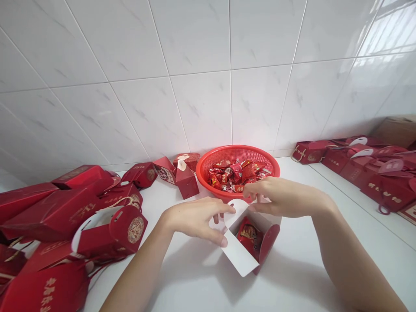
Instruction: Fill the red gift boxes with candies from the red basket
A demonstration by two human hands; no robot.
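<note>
An opened red gift box [267, 243] with white inner flaps stands on the white table in front of me. Inside it lies a red wrapped packet [248, 235]. My left hand [199, 218] is at the box's left side, thumb and fingers parted around the white flaps, the thumb touching the front one. From behind, my right hand [279, 197] reaches over the rear right flap, its fingers bent and pressed on that edge. Just behind the box sits a red plastic basket [205, 173] holding many red wrapped packets [237, 171].
Many red boxes [110, 232] are piled at the left. Near the wall stands a partly open red box [187, 182]. Rows of red boxes [357, 169] line the right side, with a brown carton [394, 130] behind them. A tiled wall [201, 104] bounds the table's back.
</note>
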